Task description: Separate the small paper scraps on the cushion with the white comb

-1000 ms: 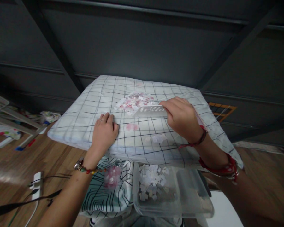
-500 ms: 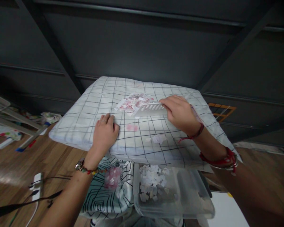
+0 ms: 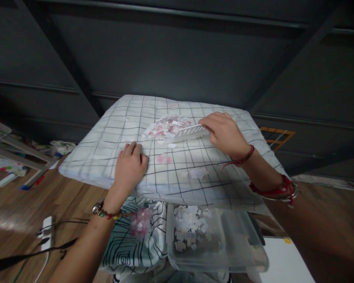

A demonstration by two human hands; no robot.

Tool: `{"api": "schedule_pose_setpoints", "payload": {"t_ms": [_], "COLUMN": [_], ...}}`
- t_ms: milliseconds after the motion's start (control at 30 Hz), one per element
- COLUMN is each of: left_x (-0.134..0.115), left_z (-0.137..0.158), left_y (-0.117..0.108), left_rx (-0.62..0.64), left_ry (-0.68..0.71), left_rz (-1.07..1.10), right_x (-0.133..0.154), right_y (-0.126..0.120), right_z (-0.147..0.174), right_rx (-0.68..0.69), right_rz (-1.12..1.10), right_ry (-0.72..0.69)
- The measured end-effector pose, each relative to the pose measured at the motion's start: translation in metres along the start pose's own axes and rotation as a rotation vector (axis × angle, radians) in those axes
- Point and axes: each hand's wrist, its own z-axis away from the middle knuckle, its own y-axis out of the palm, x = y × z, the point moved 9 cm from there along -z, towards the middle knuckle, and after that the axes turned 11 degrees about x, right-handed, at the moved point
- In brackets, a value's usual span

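Observation:
My right hand (image 3: 224, 133) grips one end of a white slotted plastic piece (image 3: 190, 133), whose exact kind I cannot make out. It is tilted, its far end against a pile of pink and white paper scraps (image 3: 168, 127). The pile lies on a cushion-like surface covered in white checked cloth (image 3: 112, 135). My left hand (image 3: 130, 165) rests on this cloth at the near left, its fingers slightly bent and holding nothing. Between the hands and nearer to me lie a few white scraps (image 3: 198, 173) and a pink stain (image 3: 164, 159).
Below the cushion's near edge stands a clear plastic box (image 3: 238, 243) with white paper scraps (image 3: 190, 224). Left of it, patterned fabric (image 3: 124, 243) bears a pinkish heap (image 3: 141, 223). A power strip (image 3: 46, 234) with cables lies on the wooden floor. A dark panelled wall (image 3: 165, 55) stands behind.
The right hand has risen slightly, and the white slotted piece has tipped and lifted at its held end. A white scrap shows more clearly beneath it. My left hand stays in place.

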Motion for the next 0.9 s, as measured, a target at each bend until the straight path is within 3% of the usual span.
{"api": "schedule_pose_setpoints", "payload": {"t_ms": [200,467,600,900], "left_x": [-0.002,0.0,-0.001,-0.001], "left_z": [0.0,0.0,-0.001,0.0], "left_y": [-0.001,0.0,0.0,0.0], "left_rx": [-0.001,-0.012,-0.006,-0.008], "left_ry": [0.007,0.013,0.006,0.006], "left_rz": [0.004,0.003,-0.015,-0.008], "right_x": [-0.015,-0.014,-0.023,-0.033], "right_y": [-0.013,0.0,-0.008,-0.029], "right_z": [0.01,0.005,0.019,0.041], "right_rx": [-0.034,-0.013,-0.003,-0.096], "right_rz": [-0.054,-0.124,-0.116,-0.014], "right_ry": [-0.009,-0.034,-0.039,0.109]}}
